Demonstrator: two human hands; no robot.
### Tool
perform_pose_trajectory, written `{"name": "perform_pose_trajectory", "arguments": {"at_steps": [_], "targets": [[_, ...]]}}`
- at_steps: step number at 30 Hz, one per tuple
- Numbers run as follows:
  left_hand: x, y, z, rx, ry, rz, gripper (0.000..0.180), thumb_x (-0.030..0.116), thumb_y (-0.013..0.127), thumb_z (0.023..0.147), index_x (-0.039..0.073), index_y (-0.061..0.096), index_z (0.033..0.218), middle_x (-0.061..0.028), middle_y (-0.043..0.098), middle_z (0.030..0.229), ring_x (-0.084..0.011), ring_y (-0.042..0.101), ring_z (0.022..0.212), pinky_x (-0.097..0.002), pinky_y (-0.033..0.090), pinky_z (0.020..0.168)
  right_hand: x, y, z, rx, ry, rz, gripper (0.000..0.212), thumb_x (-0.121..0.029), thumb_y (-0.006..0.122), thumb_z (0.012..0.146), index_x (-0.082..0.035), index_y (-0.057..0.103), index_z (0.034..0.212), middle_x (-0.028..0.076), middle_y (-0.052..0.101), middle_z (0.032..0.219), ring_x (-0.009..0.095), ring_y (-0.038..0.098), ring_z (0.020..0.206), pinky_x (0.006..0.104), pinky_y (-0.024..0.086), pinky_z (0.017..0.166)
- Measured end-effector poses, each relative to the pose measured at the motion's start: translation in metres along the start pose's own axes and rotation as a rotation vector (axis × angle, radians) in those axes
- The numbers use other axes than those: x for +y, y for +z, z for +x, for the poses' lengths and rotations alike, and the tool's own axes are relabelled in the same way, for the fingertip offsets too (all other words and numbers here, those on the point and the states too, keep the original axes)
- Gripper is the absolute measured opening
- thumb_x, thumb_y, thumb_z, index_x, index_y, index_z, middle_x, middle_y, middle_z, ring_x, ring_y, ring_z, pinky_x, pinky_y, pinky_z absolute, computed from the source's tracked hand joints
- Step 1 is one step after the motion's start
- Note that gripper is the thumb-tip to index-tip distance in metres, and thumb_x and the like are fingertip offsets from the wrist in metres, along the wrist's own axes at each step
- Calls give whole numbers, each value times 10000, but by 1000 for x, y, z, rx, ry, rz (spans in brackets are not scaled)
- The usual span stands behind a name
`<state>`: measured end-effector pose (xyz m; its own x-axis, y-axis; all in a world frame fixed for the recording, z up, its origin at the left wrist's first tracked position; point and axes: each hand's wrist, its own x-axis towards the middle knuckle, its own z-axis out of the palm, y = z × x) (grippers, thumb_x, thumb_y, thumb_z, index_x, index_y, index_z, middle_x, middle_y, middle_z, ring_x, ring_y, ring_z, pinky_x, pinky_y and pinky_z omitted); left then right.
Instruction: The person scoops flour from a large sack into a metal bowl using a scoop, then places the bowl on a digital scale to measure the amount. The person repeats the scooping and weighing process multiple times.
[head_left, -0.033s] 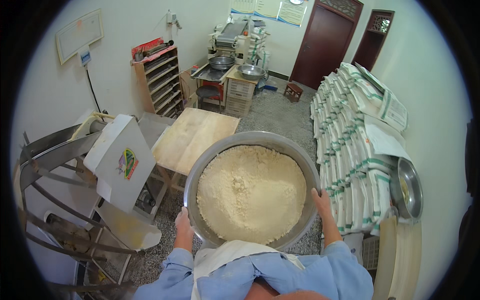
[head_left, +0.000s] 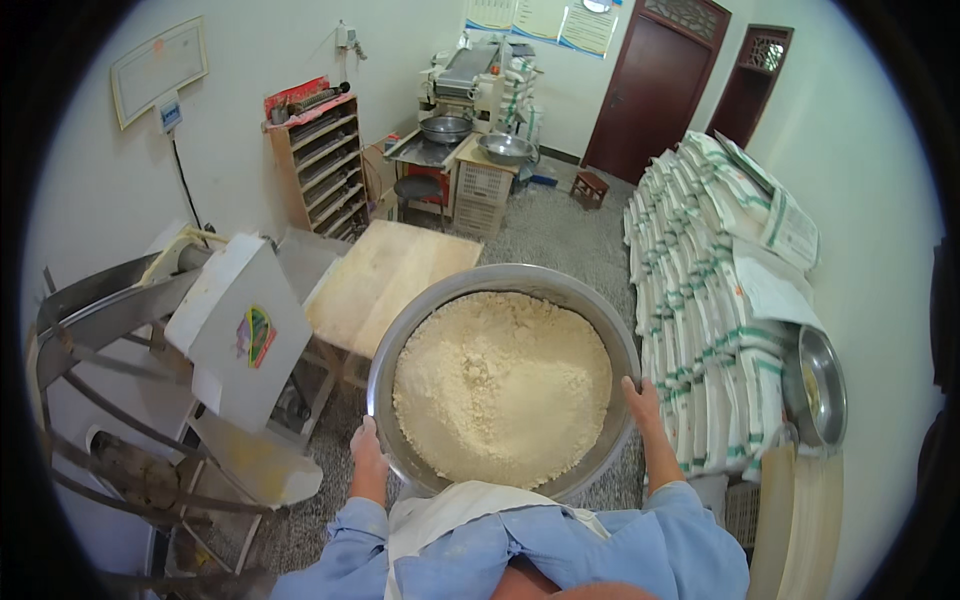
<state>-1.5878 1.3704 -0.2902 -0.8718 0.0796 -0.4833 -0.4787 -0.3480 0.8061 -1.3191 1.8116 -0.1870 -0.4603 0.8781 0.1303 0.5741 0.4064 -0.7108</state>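
stacked sacks (head_left: 700,325), maroon door (head_left: 652,95), small stool (head_left: 590,184)

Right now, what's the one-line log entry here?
left hand: grips big basin, left side; right hand: grips right side; contents: pale crumbly powder; sacks: stacked at right

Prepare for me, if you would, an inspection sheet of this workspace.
Surface: pale square wooden tabletop, ahead and left.
Job's things: wide round silver metal basin holding pale yellow crumbly mixture.
Clutter: low brown wooden stool on the floor.
Hands: left hand and right hand grip opposite sides of the basin.
Cables: thin black cable hangs along the left wall.
Surroundings: stacked white-and-green sacks at right; dark red door at back.
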Motion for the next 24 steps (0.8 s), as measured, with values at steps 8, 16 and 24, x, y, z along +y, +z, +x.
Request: {"name": "perform_pose_trajectory", "arguments": {"at_steps": [8,16,24], "targets": [[48,49,105,76,43,-185,360,295,499,893,-39,530,1023,-114,567,996,-229,567,877,-370,470,750,-86,108,150,-171,-116,-46,471,-434,602,733,25,502,770,187,524,724,303,509,675,399,401,632],[50,87,158,382,87,-145,353,267,483,891,-51,527,1037,-103,569,978,-205,555,861,-329,448,756,-136,266,323,-532,-202,-64,489,-453,570,740,27,529,828,174,564,759,278,534,696,386,423,663],[37,112,171,561,-5,-224,291,229,509,866,-33,543,986,-104,576,940,-217,561,829,-347,451,715,-165,405,413,-839,-239,-172,403,-346,561,777,40,561,891,169,581,779,254,553,717,369,433,671]]}}
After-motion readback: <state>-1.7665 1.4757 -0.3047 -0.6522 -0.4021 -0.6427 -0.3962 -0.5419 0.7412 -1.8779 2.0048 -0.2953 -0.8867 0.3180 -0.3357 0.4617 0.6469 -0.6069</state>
